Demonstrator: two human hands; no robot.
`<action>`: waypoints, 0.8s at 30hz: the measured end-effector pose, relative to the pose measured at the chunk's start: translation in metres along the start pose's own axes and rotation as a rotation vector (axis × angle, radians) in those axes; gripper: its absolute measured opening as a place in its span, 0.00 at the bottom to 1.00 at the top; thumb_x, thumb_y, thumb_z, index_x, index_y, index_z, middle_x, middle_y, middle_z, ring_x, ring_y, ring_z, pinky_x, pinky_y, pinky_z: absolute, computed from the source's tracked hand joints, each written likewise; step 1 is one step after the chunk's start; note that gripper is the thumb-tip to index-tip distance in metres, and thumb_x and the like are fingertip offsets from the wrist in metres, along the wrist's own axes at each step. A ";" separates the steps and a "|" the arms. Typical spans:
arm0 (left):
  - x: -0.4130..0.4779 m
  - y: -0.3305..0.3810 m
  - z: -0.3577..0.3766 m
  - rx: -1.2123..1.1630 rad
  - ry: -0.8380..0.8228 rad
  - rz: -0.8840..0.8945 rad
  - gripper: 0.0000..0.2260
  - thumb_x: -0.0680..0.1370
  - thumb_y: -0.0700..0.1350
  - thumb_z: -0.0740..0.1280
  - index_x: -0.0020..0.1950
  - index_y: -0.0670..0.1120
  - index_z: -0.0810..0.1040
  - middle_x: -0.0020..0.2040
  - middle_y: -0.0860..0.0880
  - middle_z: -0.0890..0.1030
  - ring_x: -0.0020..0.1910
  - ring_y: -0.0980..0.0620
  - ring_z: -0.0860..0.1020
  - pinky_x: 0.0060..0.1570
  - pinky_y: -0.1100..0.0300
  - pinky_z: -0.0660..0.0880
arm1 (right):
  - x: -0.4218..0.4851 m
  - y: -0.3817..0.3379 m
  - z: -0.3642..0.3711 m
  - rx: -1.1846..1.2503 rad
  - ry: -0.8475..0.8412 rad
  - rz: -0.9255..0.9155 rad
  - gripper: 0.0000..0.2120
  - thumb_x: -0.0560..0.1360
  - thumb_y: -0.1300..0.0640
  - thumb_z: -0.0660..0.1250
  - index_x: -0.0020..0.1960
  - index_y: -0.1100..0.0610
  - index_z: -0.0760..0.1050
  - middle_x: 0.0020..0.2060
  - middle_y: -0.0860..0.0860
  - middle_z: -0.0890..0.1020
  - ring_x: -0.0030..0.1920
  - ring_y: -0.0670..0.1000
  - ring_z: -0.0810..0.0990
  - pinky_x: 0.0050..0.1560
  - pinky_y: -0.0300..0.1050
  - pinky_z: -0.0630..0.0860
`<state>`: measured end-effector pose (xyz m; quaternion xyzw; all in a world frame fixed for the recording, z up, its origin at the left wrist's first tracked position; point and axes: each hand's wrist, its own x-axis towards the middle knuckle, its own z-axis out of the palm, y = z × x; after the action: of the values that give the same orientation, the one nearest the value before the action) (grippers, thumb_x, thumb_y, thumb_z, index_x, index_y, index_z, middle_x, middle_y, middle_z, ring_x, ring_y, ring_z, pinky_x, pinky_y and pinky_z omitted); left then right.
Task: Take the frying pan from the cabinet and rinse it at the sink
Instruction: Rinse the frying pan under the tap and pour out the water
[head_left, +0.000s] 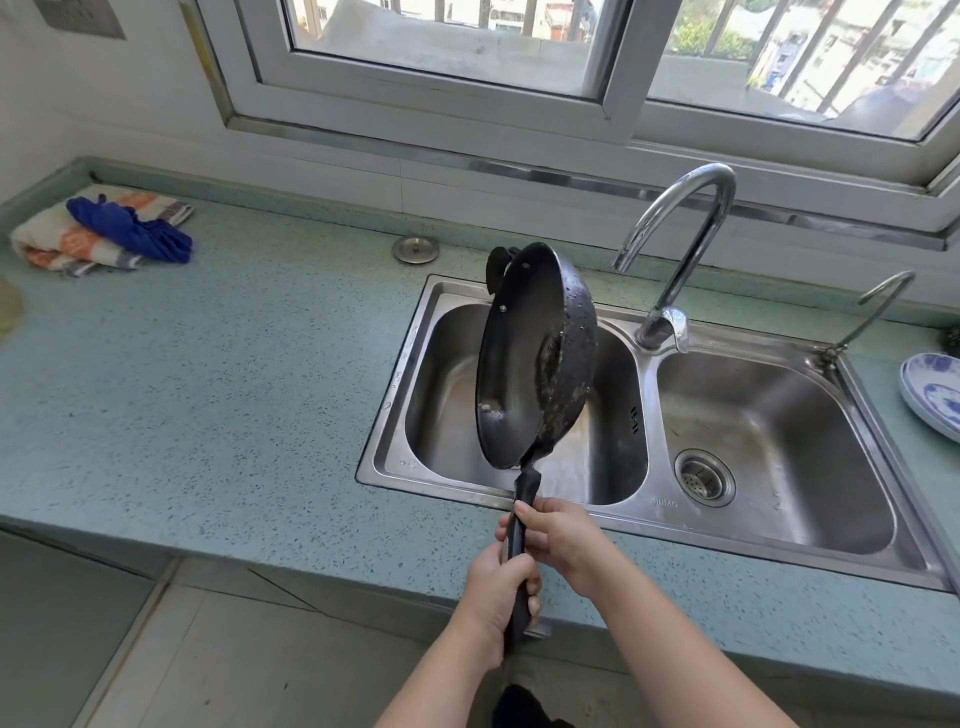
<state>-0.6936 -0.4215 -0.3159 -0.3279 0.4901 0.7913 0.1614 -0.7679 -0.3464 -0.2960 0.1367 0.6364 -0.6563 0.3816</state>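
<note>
A black frying pan (524, 358) hangs tilted almost on edge over the left basin of the steel double sink (644, 415), its inside facing left and water drops on its outer wall. Both hands grip its long black handle over the counter's front edge. My right hand (558, 535) holds the handle higher up, closer to the pan. My left hand (496, 587) holds the handle's lower end. The curved chrome faucet (680, 244) stands behind the divider with its spout to the right of the pan; no water runs from it.
The speckled teal counter (208, 374) runs left of the sink. A folded towel with a blue cloth (104, 234) lies at its far left. A metal drain cap (415, 249) sits behind the sink. A small second tap (872, 306) and blue-white plates (932, 395) are at the right.
</note>
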 end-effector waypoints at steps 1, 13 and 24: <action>0.000 -0.001 0.000 0.018 0.006 0.005 0.07 0.72 0.31 0.58 0.39 0.43 0.69 0.25 0.48 0.69 0.19 0.54 0.66 0.19 0.66 0.63 | 0.000 0.001 0.000 0.014 0.001 0.007 0.05 0.78 0.64 0.60 0.44 0.62 0.73 0.39 0.57 0.80 0.40 0.53 0.81 0.47 0.47 0.79; -0.004 -0.021 0.006 0.107 0.084 0.018 0.12 0.59 0.38 0.61 0.42 0.42 0.74 0.23 0.46 0.70 0.17 0.51 0.68 0.21 0.65 0.65 | -0.003 0.026 -0.004 0.118 0.060 0.084 0.06 0.79 0.65 0.58 0.47 0.67 0.72 0.39 0.59 0.81 0.39 0.53 0.81 0.35 0.42 0.81; -0.001 -0.028 0.009 0.102 0.100 0.025 0.06 0.72 0.32 0.63 0.43 0.42 0.74 0.26 0.45 0.72 0.18 0.52 0.69 0.19 0.65 0.67 | -0.012 0.026 -0.002 0.117 0.130 0.085 0.09 0.80 0.64 0.57 0.43 0.66 0.72 0.38 0.59 0.80 0.37 0.54 0.80 0.33 0.44 0.79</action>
<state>-0.6803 -0.4002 -0.3311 -0.3522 0.5412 0.7500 0.1433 -0.7424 -0.3383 -0.3074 0.2279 0.6143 -0.6652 0.3582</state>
